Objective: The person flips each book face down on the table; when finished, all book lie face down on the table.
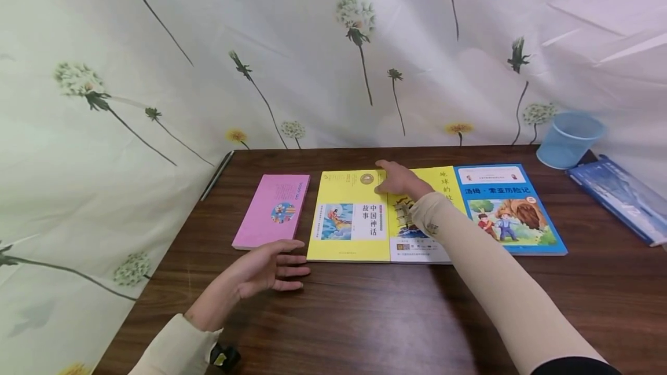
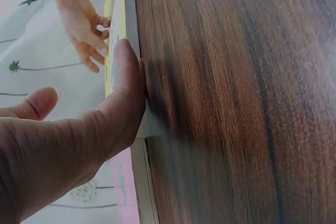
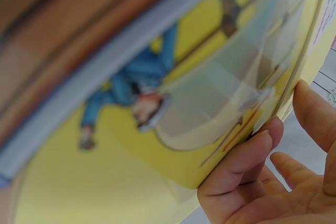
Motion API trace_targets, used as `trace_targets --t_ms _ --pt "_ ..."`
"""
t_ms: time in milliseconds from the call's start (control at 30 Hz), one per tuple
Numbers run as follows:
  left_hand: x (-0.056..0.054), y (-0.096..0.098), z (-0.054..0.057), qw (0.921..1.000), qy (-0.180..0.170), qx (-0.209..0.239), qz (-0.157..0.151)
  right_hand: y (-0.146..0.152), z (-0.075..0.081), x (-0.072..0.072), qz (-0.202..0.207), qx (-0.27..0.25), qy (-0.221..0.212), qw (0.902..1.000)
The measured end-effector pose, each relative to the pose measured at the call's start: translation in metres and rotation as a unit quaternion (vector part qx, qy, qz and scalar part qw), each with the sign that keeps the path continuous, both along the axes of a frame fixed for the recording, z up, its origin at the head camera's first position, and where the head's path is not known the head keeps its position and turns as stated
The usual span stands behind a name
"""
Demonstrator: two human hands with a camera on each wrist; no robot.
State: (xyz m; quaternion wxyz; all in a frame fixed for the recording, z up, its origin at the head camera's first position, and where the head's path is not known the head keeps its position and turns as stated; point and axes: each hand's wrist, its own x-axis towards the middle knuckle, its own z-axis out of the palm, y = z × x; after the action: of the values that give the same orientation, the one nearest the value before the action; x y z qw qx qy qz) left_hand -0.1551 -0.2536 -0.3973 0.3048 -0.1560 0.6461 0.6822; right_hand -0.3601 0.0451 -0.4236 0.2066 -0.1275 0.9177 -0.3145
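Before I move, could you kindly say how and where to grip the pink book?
Probably pinch the pink book at its near edge, from the front: it lies flat, its right side close to the yellow 中国神话故事 book.

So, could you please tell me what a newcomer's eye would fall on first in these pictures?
Probably the two yellow books, side by side near the middle of the dark wooden table, with the right hand at their far end. Next would come the bright blue book to their right and the pink book lying apart on the left. The light-blue container at the back right also stands out.
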Motion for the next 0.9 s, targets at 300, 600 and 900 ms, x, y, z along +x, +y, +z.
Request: trace_targets --t_ms 300,600,900 --pt "0.0 0.0 -0.003 0.9999 -0.002 0.003 0.016 -0.002 0.002 0.002 -0.005 0.008 0.003 1.0" --pt "0.0 -0.001 -0.007 0.9995 -0.003 0.007 0.032 -0.002 0.0 0.0 0.01 0.015 0.022 0.9996" --pt "-0.002 -0.001 -0.011 0.9996 0.007 0.003 0.028 -0.001 -0.002 0.0 0.011 0.013 0.021 0.9996"
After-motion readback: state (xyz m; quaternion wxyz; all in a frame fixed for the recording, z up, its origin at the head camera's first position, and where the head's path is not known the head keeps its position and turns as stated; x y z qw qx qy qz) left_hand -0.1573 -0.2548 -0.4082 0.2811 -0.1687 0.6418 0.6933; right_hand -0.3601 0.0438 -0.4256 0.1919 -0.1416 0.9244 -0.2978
